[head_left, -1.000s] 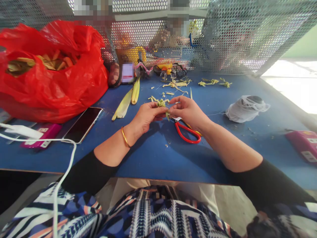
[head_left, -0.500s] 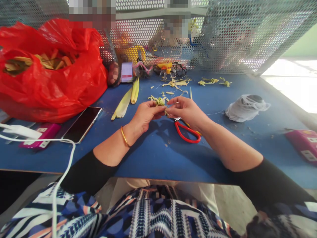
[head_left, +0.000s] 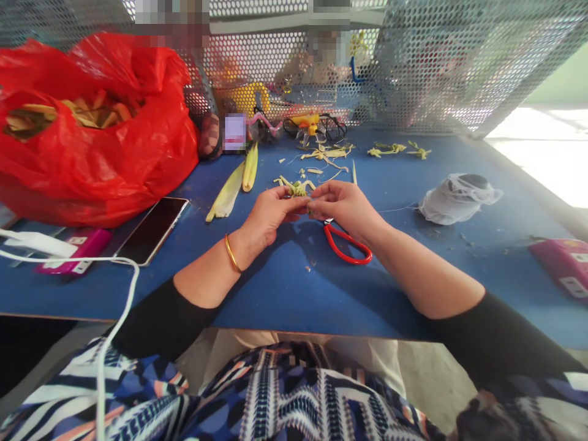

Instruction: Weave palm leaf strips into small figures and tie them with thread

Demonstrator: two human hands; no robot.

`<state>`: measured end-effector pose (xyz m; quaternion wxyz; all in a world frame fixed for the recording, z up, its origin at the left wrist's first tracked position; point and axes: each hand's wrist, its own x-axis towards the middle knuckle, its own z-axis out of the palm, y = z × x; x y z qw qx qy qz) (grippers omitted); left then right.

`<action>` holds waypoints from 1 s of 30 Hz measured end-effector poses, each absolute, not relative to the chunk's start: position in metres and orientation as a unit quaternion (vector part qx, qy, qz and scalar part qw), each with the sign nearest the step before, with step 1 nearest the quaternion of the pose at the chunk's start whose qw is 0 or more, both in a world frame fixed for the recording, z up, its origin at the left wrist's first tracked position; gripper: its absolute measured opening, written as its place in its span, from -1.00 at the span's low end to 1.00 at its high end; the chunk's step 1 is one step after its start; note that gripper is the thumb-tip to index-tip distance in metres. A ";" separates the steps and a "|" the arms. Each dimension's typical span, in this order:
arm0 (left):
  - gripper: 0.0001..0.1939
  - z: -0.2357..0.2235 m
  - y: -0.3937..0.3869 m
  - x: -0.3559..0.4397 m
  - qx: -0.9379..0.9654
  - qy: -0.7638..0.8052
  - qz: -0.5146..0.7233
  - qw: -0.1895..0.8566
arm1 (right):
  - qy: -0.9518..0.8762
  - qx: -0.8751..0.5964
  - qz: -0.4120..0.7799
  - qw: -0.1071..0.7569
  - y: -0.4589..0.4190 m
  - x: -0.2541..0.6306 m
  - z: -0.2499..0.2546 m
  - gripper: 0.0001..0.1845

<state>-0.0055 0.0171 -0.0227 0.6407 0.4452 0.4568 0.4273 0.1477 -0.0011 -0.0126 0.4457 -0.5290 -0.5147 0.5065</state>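
The left hand (head_left: 271, 214) has its thumb and fingers nearly closed on a small pale-green knot (head_left: 298, 188) at the centre of the frame, its loose ends poking out beyond the fingertips. That grip probably steadies it, leaving the other hand free for finer work. The right hand (head_left: 349, 208) brings thumb and forefinger together in a pinch just beside it, the other fingers loosely bent; what lies between those tips, I cannot tell.

Under the right wrist, the scissors (head_left: 356, 261) lie with their red handle towards the body, seemingly for an easy reach. A thread (head_left: 397, 209) runs from near that wrist to a net-wrapped spool (head_left: 452, 202) at right, set apart perhaps so the line stays untangled.

Two husks (head_left: 227, 199) lie left of centre, within the left hand's reach. Scraps (head_left: 326, 153) lie beyond the fingers, and knotted pieces (head_left: 390, 149) at upper right, apart from them, likely to avoid mixing. The red bag (head_left: 151, 184) at upper left stands open, its dry strips easy to get at.
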 end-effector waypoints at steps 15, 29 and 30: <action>-0.70 -0.018 0.019 -0.008 0.495 0.465 0.385 0.626 | -0.593 -0.507 0.484 0.397 0.000 0.159 -0.008 -0.72; -0.71 -0.017 0.020 -0.013 0.514 0.444 0.368 0.635 | -0.567 -0.501 0.518 0.398 -0.004 0.158 0.000 -0.66; -0.71 -0.017 0.021 -0.012 0.511 0.447 0.371 0.633 | -0.569 -0.502 0.520 0.393 -0.003 0.159 0.000 -0.69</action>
